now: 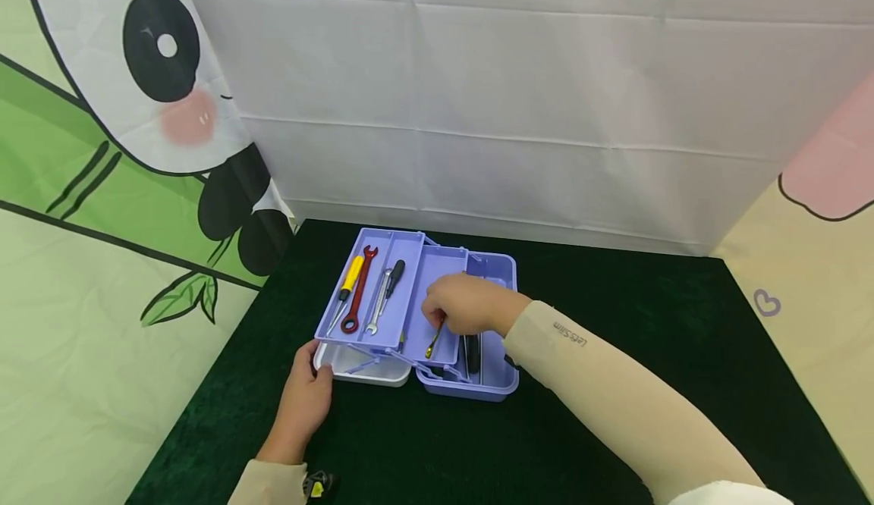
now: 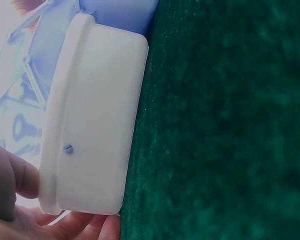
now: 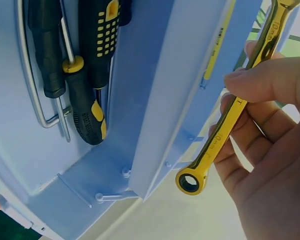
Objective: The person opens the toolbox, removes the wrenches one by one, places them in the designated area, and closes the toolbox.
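A purple fold-out toolbox [image 1: 495, 266] stands on the dark green cloth. My right hand [image 1: 459, 304] pinches a yellow ring wrench [image 1: 434, 340] [image 3: 225, 125] over the middle tray [image 1: 433, 270]. In the right wrist view the wrench hangs beside the tray wall, ring end down. My left hand [image 1: 305, 399] grips the near corner of the white lower tray [image 1: 369, 372] [image 2: 97, 120]. The upper left tray [image 1: 403, 243] holds a yellow screwdriver [image 1: 348, 281], a red wrench [image 1: 358, 293], a silver wrench [image 1: 378, 304] and a black-handled screwdriver [image 1: 394, 276]. Black and yellow handled screwdrivers [image 3: 92, 80] lie in the box's bottom.
White cloth [image 1: 512, 111] hangs behind the table, with a panda print [image 1: 164, 73] at the left. The green cloth [image 1: 649, 323] spreads to the right of the box and in front of it. A small black and yellow object [image 1: 317, 484] sits by my left sleeve.
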Demonstrator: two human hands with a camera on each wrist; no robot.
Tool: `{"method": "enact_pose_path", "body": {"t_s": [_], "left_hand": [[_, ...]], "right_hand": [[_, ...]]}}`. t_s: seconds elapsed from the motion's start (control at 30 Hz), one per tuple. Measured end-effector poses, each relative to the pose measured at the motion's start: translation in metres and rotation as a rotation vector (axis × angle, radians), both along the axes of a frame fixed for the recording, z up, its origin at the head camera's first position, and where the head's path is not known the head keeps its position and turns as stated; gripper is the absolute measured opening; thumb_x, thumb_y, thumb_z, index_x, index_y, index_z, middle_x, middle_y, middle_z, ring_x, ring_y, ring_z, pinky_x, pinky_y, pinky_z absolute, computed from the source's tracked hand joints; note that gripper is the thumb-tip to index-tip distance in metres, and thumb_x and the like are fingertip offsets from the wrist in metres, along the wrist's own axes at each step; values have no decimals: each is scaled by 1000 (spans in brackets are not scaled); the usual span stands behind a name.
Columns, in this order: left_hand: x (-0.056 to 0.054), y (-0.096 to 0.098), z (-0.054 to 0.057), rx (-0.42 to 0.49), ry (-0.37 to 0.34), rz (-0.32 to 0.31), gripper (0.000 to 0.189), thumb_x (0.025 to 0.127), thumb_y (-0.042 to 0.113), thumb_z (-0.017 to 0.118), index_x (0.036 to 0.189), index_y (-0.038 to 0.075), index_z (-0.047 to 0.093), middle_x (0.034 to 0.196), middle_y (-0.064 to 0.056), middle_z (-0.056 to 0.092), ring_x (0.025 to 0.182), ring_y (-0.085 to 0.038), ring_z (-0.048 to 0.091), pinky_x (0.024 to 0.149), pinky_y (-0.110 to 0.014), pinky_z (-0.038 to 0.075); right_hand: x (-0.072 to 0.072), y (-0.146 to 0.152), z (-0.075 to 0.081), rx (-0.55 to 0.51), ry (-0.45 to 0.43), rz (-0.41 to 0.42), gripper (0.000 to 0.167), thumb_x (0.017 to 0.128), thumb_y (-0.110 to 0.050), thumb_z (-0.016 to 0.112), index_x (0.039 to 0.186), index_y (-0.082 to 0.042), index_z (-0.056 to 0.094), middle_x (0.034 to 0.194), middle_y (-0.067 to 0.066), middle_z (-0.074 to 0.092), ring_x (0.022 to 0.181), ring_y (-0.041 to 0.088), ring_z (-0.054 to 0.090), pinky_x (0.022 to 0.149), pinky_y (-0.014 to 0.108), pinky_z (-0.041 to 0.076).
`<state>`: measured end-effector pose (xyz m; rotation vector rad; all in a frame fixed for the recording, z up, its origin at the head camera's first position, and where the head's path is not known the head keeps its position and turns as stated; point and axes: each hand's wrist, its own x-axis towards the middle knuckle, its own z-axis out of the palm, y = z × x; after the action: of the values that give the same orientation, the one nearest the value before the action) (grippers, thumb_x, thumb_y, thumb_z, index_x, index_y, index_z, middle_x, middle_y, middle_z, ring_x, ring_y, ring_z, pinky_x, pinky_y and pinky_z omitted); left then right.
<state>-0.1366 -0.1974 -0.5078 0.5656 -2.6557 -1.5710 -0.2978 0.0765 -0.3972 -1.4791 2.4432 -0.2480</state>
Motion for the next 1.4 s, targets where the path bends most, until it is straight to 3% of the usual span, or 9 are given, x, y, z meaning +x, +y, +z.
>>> {"method": "enact_pose_path", "body": {"t_s": [0.33, 0.57, 0.7, 0.8, 0.97, 1.17, 1.4], "left_hand": [[0, 1, 2, -3, -1, 8, 57, 110, 18, 37, 161, 3, 17, 160, -24, 30, 128, -40, 45, 114, -63, 34], [-1, 2, 2, 1, -5, 7, 57, 110, 18, 36, 161, 3, 16, 160, -24, 29, 128, -39, 44, 114, -62, 34], [-1, 3, 2, -1, -9, 12, 57, 110, 18, 35, 162, 3, 15, 162, -24, 27, 130, -39, 43, 115, -62, 32], [0, 2, 2, -6, -13, 10, 58, 110, 18, 35, 162, 3, 13, 162, -25, 25, 130, -40, 42, 115, -63, 32], [1, 1, 2, -27, -21, -4, 59, 111, 18, 33, 163, 2, 10, 163, -25, 23, 130, -40, 41, 115, -62, 32], [2, 0, 2, -37, -37, -15, 60, 111, 18, 32, 163, 2, 8, 164, -26, 21, 130, -40, 41, 115, -63, 31], [1, 2, 3, -45, -37, -27, 60, 111, 18, 32, 163, 1, 7, 163, -27, 21, 129, -40, 41, 114, -63, 32]], "right_hand": [[4, 19, 7, -29, -42, -28, 28, 88, 11, 64, 90, -16, 71, 94, 0, 65, 88, 14, 55, 84, 27, 51], [4, 38, 6, -44, -102, -113, 30, 94, 8, 62, 99, -20, 71, 98, -8, 64, 92, 13, 57, 91, 29, 52], [5, 48, 5, -68, -128, -141, 28, 97, 5, 61, 98, -23, 67, 94, -10, 62, 91, 13, 57, 86, 29, 52], [6, 57, 5, -84, -148, -189, 29, 99, 3, 59, 98, -25, 64, 92, -8, 61, 90, 13, 57, 80, 29, 52], [7, 76, 4, -125, -189, -330, 25, 100, -3, 63, 109, -27, 65, 100, -5, 62, 93, 17, 59, 83, 34, 56], [9, 96, -5, -266, -295, -438, 25, 100, -11, 68, 122, -23, 65, 103, -2, 62, 94, 20, 59, 82, 36, 56], [15, 120, -24, -592, -543, -546, 27, 98, -14, 71, 125, -13, 65, 107, 8, 66, 93, 27, 62, 79, 43, 58]]}}
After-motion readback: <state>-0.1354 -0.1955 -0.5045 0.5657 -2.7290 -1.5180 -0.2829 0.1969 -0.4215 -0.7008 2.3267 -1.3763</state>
